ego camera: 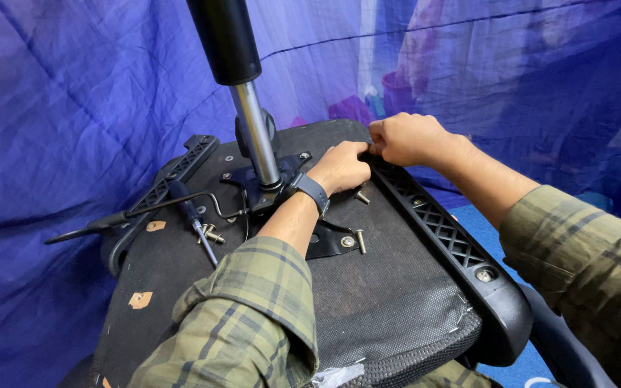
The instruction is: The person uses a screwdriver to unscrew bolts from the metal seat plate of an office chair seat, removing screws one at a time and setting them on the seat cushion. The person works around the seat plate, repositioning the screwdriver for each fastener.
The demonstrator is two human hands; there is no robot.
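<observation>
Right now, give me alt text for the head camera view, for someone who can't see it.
Two bare hands, left hand and right hand, meet at the far end of a black plastic armrest bracket on an upturned office chair seat. A chrome gas cylinder rises from the seat's middle, with loose bolts and a screwdriver lying nearby, against blue fabric.
</observation>
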